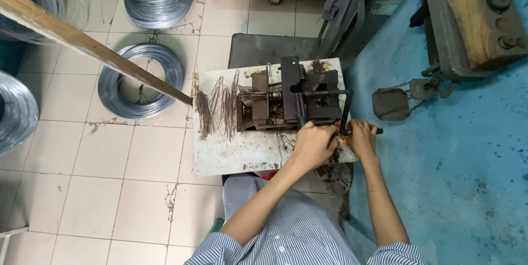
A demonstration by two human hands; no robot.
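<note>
Wire coils point(141, 80), wood plank point(88, 42), tiled floor point(88, 188)

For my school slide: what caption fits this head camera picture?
Both hands, left and right, grip a black bending jig beside cut wires.

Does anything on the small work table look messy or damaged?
Yes. Short wire pieces lie scattered in uneven bunches on the table, left of the dark machine. The tabletop's white paint is chipped and rusty.

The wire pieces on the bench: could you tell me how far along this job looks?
Done: a pile of wire pieces lies on the plate. In hand: left hand and right hand grip the machine handle. Left: full wire coils wait on the floor.
</note>
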